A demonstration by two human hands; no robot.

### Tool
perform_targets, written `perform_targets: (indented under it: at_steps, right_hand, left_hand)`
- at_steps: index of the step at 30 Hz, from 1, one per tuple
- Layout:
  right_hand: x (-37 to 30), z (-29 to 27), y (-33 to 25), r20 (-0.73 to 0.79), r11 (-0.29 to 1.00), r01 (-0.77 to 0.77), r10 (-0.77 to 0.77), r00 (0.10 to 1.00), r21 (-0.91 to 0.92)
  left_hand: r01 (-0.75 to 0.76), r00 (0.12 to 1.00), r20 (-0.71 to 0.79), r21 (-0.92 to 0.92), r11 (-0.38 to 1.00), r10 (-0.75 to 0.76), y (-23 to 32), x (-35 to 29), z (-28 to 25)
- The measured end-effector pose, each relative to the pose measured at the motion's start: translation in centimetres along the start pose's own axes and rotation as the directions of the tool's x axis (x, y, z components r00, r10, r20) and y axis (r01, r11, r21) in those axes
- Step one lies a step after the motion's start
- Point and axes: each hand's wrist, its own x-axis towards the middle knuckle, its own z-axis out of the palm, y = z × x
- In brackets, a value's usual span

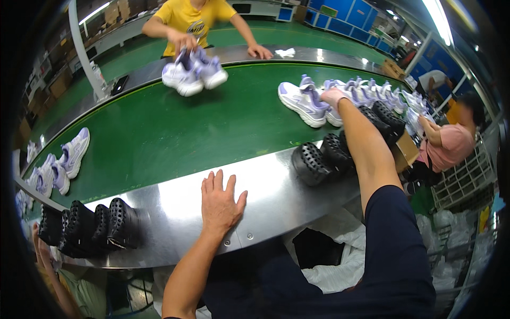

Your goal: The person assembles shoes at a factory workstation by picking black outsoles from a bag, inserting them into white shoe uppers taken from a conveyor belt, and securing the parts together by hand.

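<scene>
Resting palm-down, fingers loosely spread, the left hand [220, 206] is holding nothing on the near metal edge [279, 191] of the conveyor [186, 138]; the right hand [333, 98] is touching white-and-lilac sneakers [300, 101] between its edges (grip hidden, cannot tell).

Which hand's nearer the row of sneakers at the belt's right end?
Right. The right hand is at the sneakers; the left hand lies on the steel ledge, away to their left.
</scene>
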Motion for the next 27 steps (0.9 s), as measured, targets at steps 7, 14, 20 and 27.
perform_targets:
  at_steps: [7,14,20,27]
  right_hand:
    - [10.7,4.9,6.8,0.194,0.9,0.292,-0.239,0.951,-0.322]
    - [14.6,9.4,-1.6,-0.001,0.929,0.253,-0.263,0.965,-0.272]
    - [-10.2,4.9,-20.4,-0.03,0.741,0.407,-0.464,0.885,0.534]
    - [-27.6,4.0,-20.4,-0.043,0.823,0.509,-0.516,0.855,0.253]
  left_hand:
    - [-0.004,1.0,0.014,-0.074,0.997,0.005,-0.3,0.1,0.3]
    - [-0.063,0.998,-0.004,-0.091,0.994,0.063,0.3,0.6,-0.1]
    - [0.017,0.94,-0.31,-0.379,0.925,-0.145,-1.4,-1.0,-1.2]
    - [0.098,0.879,-0.309,-0.626,0.774,-0.362,0.8,-5.4,-5.8]
